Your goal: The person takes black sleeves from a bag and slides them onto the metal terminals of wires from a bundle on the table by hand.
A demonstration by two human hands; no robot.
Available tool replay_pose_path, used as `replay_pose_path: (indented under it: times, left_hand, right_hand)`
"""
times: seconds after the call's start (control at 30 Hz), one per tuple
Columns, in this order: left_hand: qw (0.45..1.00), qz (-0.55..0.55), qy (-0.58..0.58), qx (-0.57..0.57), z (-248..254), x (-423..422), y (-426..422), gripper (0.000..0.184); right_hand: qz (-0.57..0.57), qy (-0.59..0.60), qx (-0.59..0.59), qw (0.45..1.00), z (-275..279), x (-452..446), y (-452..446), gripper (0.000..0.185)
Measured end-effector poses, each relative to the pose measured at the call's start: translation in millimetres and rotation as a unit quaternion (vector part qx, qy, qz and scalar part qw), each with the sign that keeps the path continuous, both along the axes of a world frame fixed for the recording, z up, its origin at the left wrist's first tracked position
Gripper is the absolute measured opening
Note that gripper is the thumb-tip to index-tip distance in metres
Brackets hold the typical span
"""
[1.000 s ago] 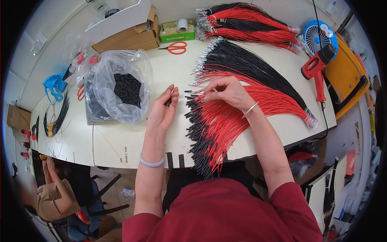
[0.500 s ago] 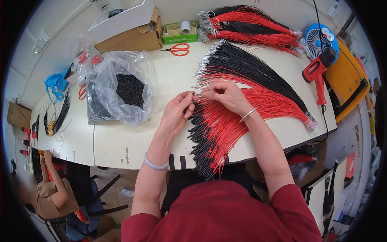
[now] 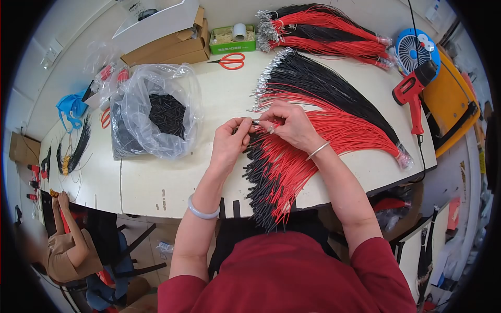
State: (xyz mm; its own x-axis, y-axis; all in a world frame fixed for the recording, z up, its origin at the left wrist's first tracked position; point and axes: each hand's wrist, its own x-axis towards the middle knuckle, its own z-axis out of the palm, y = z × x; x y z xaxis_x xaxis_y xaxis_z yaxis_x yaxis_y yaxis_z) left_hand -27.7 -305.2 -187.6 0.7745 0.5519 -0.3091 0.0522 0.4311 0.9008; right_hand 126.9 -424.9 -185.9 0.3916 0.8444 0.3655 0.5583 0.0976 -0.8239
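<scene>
In front of me, my left hand (image 3: 232, 140) is closed, thumb and forefinger pinching what looks like a short black sleeve (image 3: 254, 122). Its other fingers curl inward. My right hand (image 3: 293, 126) is closed too, gripping the end of a red wire (image 3: 278, 123), and the fingertips of both hands nearly meet. Under them fans a bundle of red wires (image 3: 334, 134), many with black sleeves (image 3: 258, 195) on their near ends. Black wires (image 3: 323, 86) with bare silvery terminals (image 3: 267, 70) lie farther back. A clear plastic bag (image 3: 190, 107) of loose black sleeves (image 3: 167, 116) stands to the left.
At the back lie orange-handled scissors (image 3: 231, 61), a green box (image 3: 234, 46) and more bundled wires (image 3: 323, 28). A red heat gun (image 3: 412, 94) and a blue fan (image 3: 415, 49) are at the right. Another person (image 3: 73, 240) sits at lower left.
My right hand has turned slightly and its fingers have closed in around the red wire end. My left fingers have curled tighter and shifted a little to the right.
</scene>
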Motion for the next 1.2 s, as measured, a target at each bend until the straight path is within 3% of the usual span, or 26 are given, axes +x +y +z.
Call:
replay_pose_path:
  times: [0.07, 0.23, 0.43, 0.57, 0.77, 0.93, 1.07, 1.2]
  left_hand:
    - [0.998, 0.002, 0.038, 0.05, 3.1, 0.3, -1.8, 0.017]
    - [0.998, 0.018, -0.006, 0.061, -0.1, 0.8, -2.2, 0.022]
    - [0.993, -0.007, -0.001, 0.114, -6.8, 0.8, 2.3, 0.023]
    - [0.994, -0.008, -0.073, -0.083, 3.5, -0.8, 6.2, 0.022]
    - [0.983, -0.066, -0.106, -0.135, -2.7, -3.0, 11.9, 0.025]
    - [0.962, 0.091, -0.102, -0.236, 4.8, -2.1, 20.1, 0.031]
    - [0.918, -0.037, -0.235, -0.318, -24.6, -16.1, 42.7, 0.036]
    - [0.956, 0.068, -0.136, -0.252, 10.1, -6.6, 19.3, 0.035]
  right_hand:
    - [-0.006, -0.071, 0.014, 0.997, -2.0, 0.0, 0.7, 0.01]
    - [-0.01, -0.087, 0.035, 0.996, 4.9, -2.4, 0.9, 0.009]
    - [0.014, -0.036, 0.008, 0.999, 1.0, 2.4, -1.0, 0.008]
    - [-0.011, -0.034, -0.006, 0.999, 1.1, 3.6, -1.3, 0.011]
    - [0.025, 0.062, -0.009, 0.998, -1.4, 5.9, -2.1, 0.011]
    - [-0.006, 0.142, 0.014, 0.99, 9.1, 4.0, -3.8, 0.011]
    - [0.051, 0.228, -0.066, 0.97, 13.3, 12.6, -10.7, 0.017]
    - [0.095, 0.236, -0.063, 0.965, 15.8, 17.5, -14.1, 0.018]
